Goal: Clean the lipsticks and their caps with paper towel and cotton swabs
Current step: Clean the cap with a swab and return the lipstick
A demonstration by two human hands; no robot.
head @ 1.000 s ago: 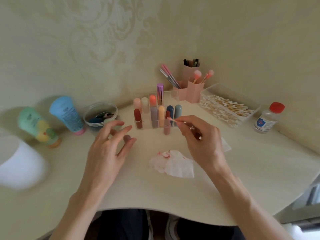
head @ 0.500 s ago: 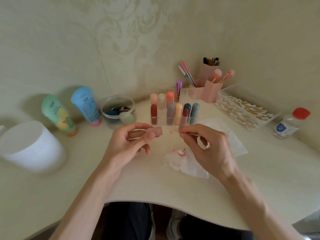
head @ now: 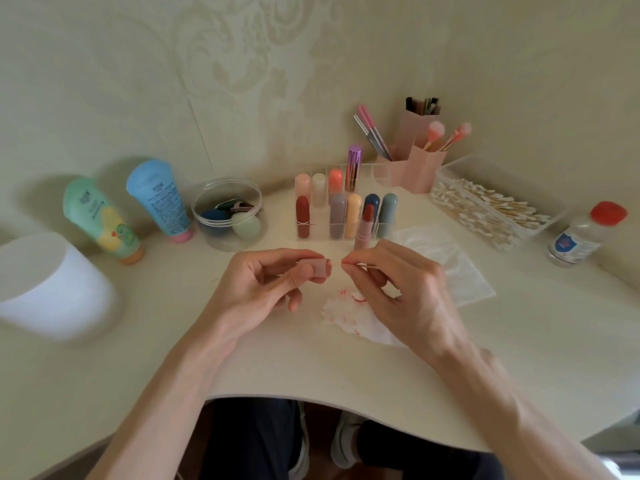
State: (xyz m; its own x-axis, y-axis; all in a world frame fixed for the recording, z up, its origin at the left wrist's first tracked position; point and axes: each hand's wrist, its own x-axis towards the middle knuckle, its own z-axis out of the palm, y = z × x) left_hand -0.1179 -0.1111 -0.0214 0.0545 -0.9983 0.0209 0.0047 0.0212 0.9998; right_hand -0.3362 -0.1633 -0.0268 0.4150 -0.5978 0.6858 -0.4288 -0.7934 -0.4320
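One stained paper towel [head: 349,318] lies beneath the right hand [head: 398,292], close for wiping. The uncapped lipstick [head: 365,225] stands just beyond both hands. The left hand [head: 263,289] pinches its pink cap [head: 320,268] sideways, likely so the right hand's pinched cotton swab [head: 344,263] can enter.

cap [head: 320,268] in my left hand [head: 263,289]: matt pink plastic, smooth. paper towel [head: 349,318] near it: thin, crinkled paper. purple lipstick [head: 354,168] far back: glossy metallic. swab box [head: 460,169] on the right: clear glossy plastic. table [head: 173,341]: smooth matt.
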